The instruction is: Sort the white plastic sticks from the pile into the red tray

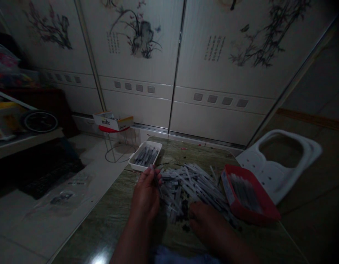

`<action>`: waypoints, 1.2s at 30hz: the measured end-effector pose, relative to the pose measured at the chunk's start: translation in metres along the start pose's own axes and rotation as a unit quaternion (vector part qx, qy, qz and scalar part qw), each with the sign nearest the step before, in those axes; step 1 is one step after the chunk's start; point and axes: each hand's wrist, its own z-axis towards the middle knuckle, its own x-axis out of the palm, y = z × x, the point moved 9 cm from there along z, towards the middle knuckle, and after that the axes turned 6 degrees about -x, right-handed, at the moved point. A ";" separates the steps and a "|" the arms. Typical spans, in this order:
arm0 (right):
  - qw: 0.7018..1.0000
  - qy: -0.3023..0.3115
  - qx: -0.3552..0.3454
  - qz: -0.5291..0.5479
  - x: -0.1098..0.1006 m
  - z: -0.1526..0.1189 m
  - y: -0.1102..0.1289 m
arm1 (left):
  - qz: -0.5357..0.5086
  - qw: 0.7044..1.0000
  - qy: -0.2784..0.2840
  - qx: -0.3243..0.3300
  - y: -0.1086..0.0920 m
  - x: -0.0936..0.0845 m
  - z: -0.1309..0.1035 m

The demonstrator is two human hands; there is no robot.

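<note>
My left hand [148,187] is closed around a thin translucent tube [155,176], palm up, left of a heap of similar tubes [194,181] on the green table. Near the heap's lower edge, my right hand [198,216] has its fingers curled together; whatever it pinches is too dark to make out. Small black pieces [182,211] lie between the hands. A white tray [132,166] beyond my left hand contains tubes with dark parts. To the right, a red basket [264,218] contains a row of pale tubes.
The green marbled table [109,216] extends to the left. A white plastic chair [293,176] stands beyond the red basket. On a red stool [103,128] at the back left rests an open box [111,123]. Patterned sliding doors [136,106] form the background.
</note>
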 end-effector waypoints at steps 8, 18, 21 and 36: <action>0.927 -0.141 0.083 0.338 -0.035 -0.012 -0.040 | 0.101 0.990 0.087 -0.048 0.029 0.027 -0.016; 0.787 -0.229 0.070 0.569 -0.054 -0.030 -0.068 | 0.394 0.887 0.240 0.028 0.060 0.071 -0.057; 0.785 -0.249 0.077 0.562 -0.062 -0.033 -0.068 | 0.453 0.845 0.277 0.063 0.064 0.080 -0.065; 0.822 -0.214 0.041 0.527 -0.069 -0.032 -0.051 | 0.533 0.770 0.330 0.119 0.069 0.088 -0.074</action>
